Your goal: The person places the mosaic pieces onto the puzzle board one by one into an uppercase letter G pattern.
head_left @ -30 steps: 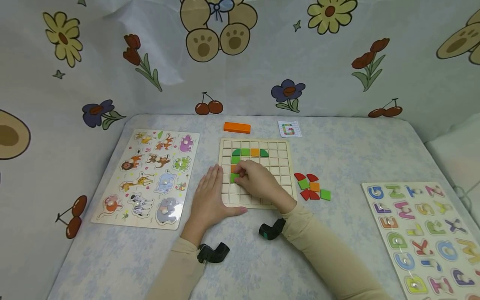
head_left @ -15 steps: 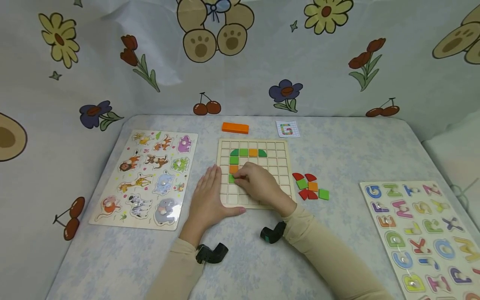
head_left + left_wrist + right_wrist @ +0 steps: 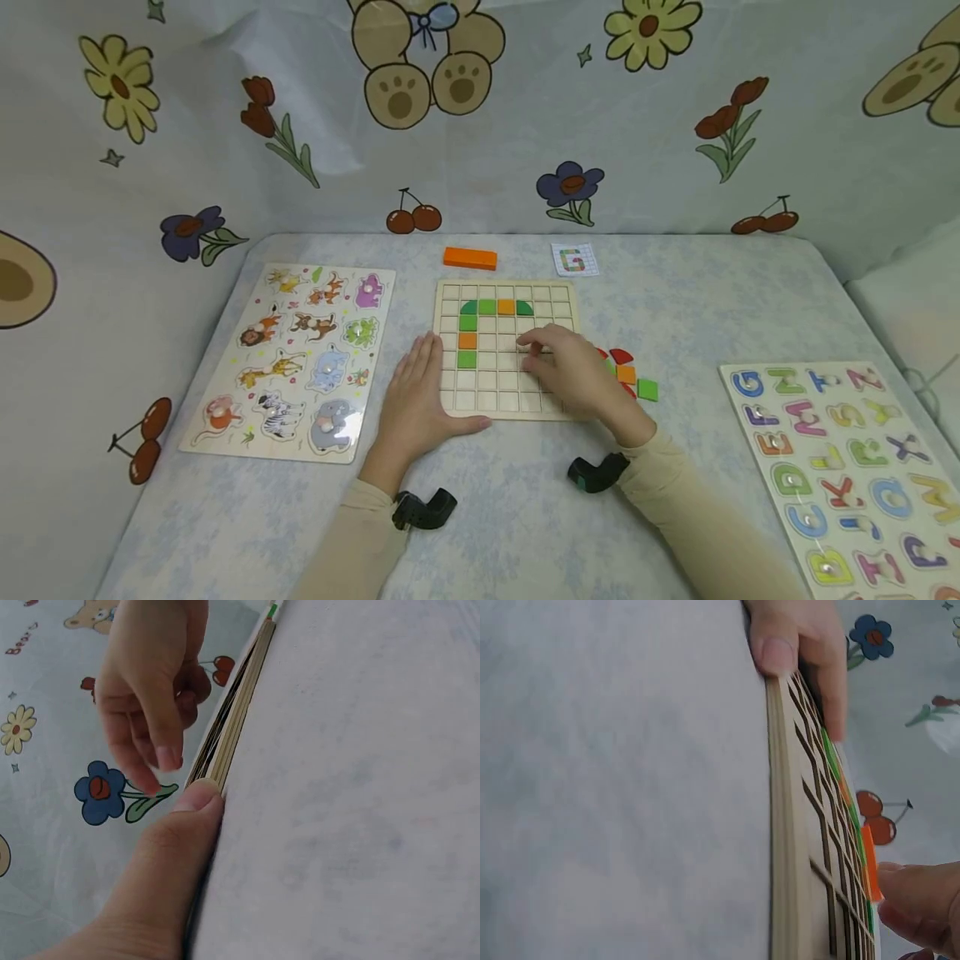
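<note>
A wooden grid board (image 3: 507,403) lies flat in the middle of the table. Coloured tiles sit in its cells: a top row of green and orange, and a left column ending in a light green square tile (image 3: 467,359). My left hand (image 3: 422,400) rests along the board's left edge with straight fingers; its thumb (image 3: 161,847) touches the front edge. Over the board's right half hovers my right hand (image 3: 573,371), fingers loosely bent, with nothing seen between them. Right of the board, a group of loose red, green and orange tiles (image 3: 626,374) is partly hidden by that hand.
An animal peg puzzle (image 3: 300,367) lies at the left, and a letter puzzle (image 3: 847,475) at the right. Behind the board are an orange block (image 3: 470,257) and a small card (image 3: 575,260) with a coloured G-shaped pattern. A printed cloth (image 3: 480,158) hangs at the back.
My right hand has let go of the light green tile at the foot of the left column and moved right across the board. My left hand has stayed in place.
</note>
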Tool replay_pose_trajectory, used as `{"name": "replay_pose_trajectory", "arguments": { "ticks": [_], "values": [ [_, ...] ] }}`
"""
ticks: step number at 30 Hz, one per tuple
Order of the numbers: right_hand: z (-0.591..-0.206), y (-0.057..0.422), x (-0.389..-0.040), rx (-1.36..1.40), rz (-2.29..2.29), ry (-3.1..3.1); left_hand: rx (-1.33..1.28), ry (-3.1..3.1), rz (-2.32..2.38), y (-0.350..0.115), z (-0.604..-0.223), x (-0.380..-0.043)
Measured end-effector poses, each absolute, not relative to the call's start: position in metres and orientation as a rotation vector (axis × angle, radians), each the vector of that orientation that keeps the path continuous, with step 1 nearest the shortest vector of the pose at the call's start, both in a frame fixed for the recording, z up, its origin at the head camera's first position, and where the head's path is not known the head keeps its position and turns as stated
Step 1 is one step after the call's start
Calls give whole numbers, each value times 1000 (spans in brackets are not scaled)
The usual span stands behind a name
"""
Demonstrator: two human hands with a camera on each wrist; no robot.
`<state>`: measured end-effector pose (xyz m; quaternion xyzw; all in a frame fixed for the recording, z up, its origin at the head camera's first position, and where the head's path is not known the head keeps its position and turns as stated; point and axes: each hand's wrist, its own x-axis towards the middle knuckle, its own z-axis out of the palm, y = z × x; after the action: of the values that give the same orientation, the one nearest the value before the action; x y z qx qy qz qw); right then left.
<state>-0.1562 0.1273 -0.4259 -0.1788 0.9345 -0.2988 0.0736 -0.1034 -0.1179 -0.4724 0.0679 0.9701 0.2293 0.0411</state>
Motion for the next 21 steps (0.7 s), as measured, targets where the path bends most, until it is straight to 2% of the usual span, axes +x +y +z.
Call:
{"name": "replay_pose_trajectory", "arguments": {
  "ticks": [11,16,21],
  "values": [
    [-420,221,-159,-186,-731,2910,205,2963,715,-118,-472,-102],
    [-424,240,-164,-122,-704,2829,203,2960,724,-119,-471,-102],
    [-428,247,-170,-176,-751,2794,205,2952,723,-118,-471,-103]
  ]
}}
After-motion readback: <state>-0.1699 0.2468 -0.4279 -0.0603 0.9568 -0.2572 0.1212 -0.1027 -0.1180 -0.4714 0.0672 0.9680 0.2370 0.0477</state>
